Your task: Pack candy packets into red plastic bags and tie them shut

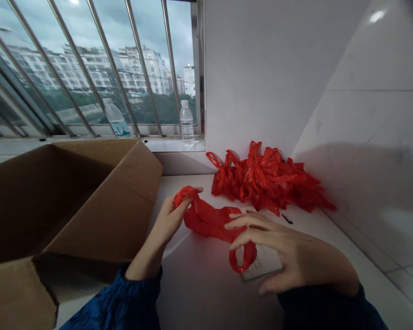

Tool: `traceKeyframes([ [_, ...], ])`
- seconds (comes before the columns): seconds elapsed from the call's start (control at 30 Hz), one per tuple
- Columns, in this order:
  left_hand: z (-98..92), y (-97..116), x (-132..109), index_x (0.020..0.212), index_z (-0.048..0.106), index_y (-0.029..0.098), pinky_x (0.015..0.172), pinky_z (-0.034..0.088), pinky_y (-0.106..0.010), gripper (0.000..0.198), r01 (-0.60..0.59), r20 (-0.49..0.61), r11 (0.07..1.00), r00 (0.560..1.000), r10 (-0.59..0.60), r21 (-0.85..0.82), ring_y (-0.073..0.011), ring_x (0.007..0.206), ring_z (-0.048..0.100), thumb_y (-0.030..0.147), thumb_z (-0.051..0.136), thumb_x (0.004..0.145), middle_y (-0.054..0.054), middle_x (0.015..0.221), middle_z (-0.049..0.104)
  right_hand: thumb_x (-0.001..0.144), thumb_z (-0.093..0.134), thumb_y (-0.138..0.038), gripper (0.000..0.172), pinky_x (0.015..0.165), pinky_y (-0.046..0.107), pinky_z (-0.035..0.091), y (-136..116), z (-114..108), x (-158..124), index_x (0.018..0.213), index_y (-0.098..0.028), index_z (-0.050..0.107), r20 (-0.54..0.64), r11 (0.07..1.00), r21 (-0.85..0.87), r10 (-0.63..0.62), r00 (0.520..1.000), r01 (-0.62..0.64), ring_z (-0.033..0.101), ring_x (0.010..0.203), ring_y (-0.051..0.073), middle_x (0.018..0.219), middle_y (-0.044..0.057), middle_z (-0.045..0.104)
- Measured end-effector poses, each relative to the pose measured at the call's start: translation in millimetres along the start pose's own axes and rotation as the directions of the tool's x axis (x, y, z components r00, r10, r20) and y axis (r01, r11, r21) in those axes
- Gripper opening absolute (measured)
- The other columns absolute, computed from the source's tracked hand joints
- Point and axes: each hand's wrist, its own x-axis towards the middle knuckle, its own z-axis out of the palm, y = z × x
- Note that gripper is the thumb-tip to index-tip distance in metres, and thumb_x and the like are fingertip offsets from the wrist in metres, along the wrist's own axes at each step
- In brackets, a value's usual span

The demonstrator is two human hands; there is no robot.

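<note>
Stretching between the 2 hands, a red plastic bag (209, 219) lies with its long axis running roughly left to right. The left hand (170, 219) grips its bunched end (184, 195); the right hand (291, 254) (spread wide, grip unclear) curves over its lower loop (249, 256), nearer the heaped red bags (265, 178).

- White surface (189, 288), running ahead along the wall
- Heap of red plastic carrier bags (265, 178) at 1 o'clock, bunched against the wall
- Small black sliver (287, 218) just beside the heap's near edge, at 2 o'clock
- Sheet of white paper (261, 263) lying flat at 3 o'clock, partly under the hands
- Open cardboard box (72, 206) at 9 o'clock, over the surface's left side
</note>
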Motion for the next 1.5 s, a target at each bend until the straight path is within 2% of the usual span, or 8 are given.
traceKeyframes([
  [0.27,15.0,-1,-1,0.079,0.06,0.017,0.075,0.05,-0.025,0.019,0.148,0.018,0.887,0.988,-0.156,-0.438,-0.0103,0.058,0.054,0.032,0.057,0.09,0.004,0.059,0.051,0.095,0.057,-0.024,0.009,0.119,0.052,0.019,23,10,33,0.092,-0.025,0.065,-0.159,0.974,0.224,-0.001,0.987,0.037,0.047,0.135,0.025,0.124,0.006,0.066],
  [0.43,24.4,12,-4,0.078,0.051,0.018,0.047,0.033,-0.015,0.007,0.131,-0.056,0.814,0.979,-0.196,-0.567,-0.0051,0.043,0.022,0.021,0.054,0.084,0.01,0.053,0.026,0.101,0.038,-0.032,0.019,0.096,0.045,0.049,47,30,77,0.086,-0.025,0.047,-0.479,0.483,0.805,0.187,0.858,0.345,0.049,0.048,0.011,0.054,-0.01,0.04],
  [0.57,26.9,21,-4,0.084,0.045,0.021,0.04,0.022,-0.014,0.015,0.13,-0.057,0.746,0.974,-0.22,-0.652,-0.0057,0.044,0.021,0.021,0.059,0.078,0.009,0.057,0.032,0.086,0.042,-0.026,0.029,0.075,0.038,0.057,47,46,97,0.113,-0.029,0.053,-0.591,0.321,0.804,0.341,0.731,0.501,0.029,0.047,0.01,0.064,-0.009,0.035],
  [0.87,34.4,7,-15,0.104,0.052,0.023,0.068,0.045,-0.022,0.018,-0.05,0.143,0.97,0.986,0.085,-0.236,-0.0108,0.072,0.051,0.016,0.055,0.088,0.001,0.087,0.056,0.079,0.071,-0.055,0.102,0.107,0.05,0.04,39,72,110,0.158,-0.029,0.013,-0.585,0.897,0.44,0.244,0.774,0.05,0.047,0.124,0.029,0.133,0.012,0.047],
  [1.03,42.7,7,-19,0.129,0.047,0.024,0.102,0.041,-0.037,0.039,-0.18,0.359,0.979,0.912,0.201,-0.091,-0.0221,0.114,0.055,0.019,0.059,0.092,-0.009,0.121,0.06,0.097,0.038,-0.06,0.052,0.109,0.041,0.036,48,73,117,0.138,-0.032,0.055,-0.583,0.746,0.649,0.359,0.728,0.152,0.053,0.121,0.023,0.121,0.006,0.061],
  [1.27,44.6,2,-11,0.114,0.037,0.025,0.063,0.045,-0.02,0.046,0.27,0.306,0.831,0.943,-0.127,-0.486,-0.0118,0.072,0.063,0.025,0.073,0.085,0.0,0.088,0.067,0.09,0.061,-0.045,0.03,0.045,0.022,0.031,53,60,116,0.097,-0.019,0.074,-0.46,0.266,0.888,0.486,0.743,0.375,0.034,0.047,0.008,0.059,-0.004,0.051],
  [1.4,37.5,0,-7,0.109,0.045,0.021,0.057,0.041,-0.018,0.047,0.414,0.34,0.709,0.905,-0.255,-0.571,-0.0064,0.055,0.053,0.019,0.078,0.076,0.004,0.073,0.065,0.092,0.059,-0.046,0.031,0.048,0.023,0.034,55,52,108,0.081,-0.019,0.069,-0.473,0.365,0.859,0.294,0.83,0.36,0.043,0.052,0.009,0.068,-0.002,0.054],
  [1.5,33.5,0,-6,0.105,0.051,0.019,0.061,0.045,-0.019,0.043,0.445,0.346,0.635,0.894,-0.283,-0.632,-0.0075,0.058,0.056,0.015,0.077,0.071,0.003,0.076,0.066,0.096,0.055,-0.04,0.032,0.063,0.027,0.045,57,44,99,0.075,-0.019,0.067,-0.47,0.693,0.669,0.115,0.875,0.268,0.055,0.071,0.012,0.092,0.003,0.059],
])
